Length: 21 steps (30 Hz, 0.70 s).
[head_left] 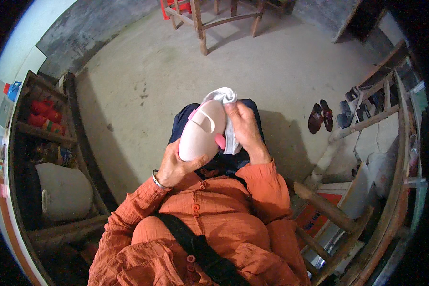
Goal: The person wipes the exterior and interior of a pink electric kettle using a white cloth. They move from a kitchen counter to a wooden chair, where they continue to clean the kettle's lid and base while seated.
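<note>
Above my lap I hold a white, rounded oval plastic case (199,137) with pink trim and a pink tab on its side; it looks like a lunch box, but its exact kind is unclear. My left hand (172,164) grips its near left end, the thumb lying over the surface. A white cloth (231,138) is bunched in my right hand (243,125), closed around it at the case's right side. Part of the cloth lies over the case's far end. The case's underside is hidden.
On the left stands a wooden shelf (71,109) with red items (45,114) and a white rounded container (64,191). Brown slippers (314,119) lie on the floor to the right, beside a wooden rack (367,119) with shoes. A wooden table (202,28) stands ahead.
</note>
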Each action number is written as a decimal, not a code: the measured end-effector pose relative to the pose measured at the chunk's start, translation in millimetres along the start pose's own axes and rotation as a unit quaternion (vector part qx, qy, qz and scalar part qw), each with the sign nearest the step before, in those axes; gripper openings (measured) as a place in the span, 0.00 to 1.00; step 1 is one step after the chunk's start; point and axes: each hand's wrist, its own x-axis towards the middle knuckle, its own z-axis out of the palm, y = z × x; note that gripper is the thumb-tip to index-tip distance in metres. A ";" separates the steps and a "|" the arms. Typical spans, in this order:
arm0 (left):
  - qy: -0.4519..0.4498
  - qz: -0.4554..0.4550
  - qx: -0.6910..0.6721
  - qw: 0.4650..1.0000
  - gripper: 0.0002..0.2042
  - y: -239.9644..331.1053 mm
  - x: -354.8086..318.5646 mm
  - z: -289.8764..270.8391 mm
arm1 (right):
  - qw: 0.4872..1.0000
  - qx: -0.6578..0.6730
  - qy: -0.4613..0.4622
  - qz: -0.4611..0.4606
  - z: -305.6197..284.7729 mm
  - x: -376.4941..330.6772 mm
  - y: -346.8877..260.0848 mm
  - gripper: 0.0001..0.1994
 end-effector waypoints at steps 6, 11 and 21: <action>0.030 -0.021 -0.021 0.999 0.22 -4.6 6.0 -0.5 | 0.977 0.040 0.202 -0.052 -7.2 5.9 16.4 0.11; 0.036 -0.003 -0.033 0.999 0.21 -12.9 7.9 4.2 | 0.913 -0.203 0.051 -0.351 41.3 -25.8 -31.8 0.14; -0.055 -0.011 -0.003 0.998 0.19 -4.6 -5.4 13.2 | 0.953 -0.086 0.257 -0.134 9.1 0.5 4.1 0.08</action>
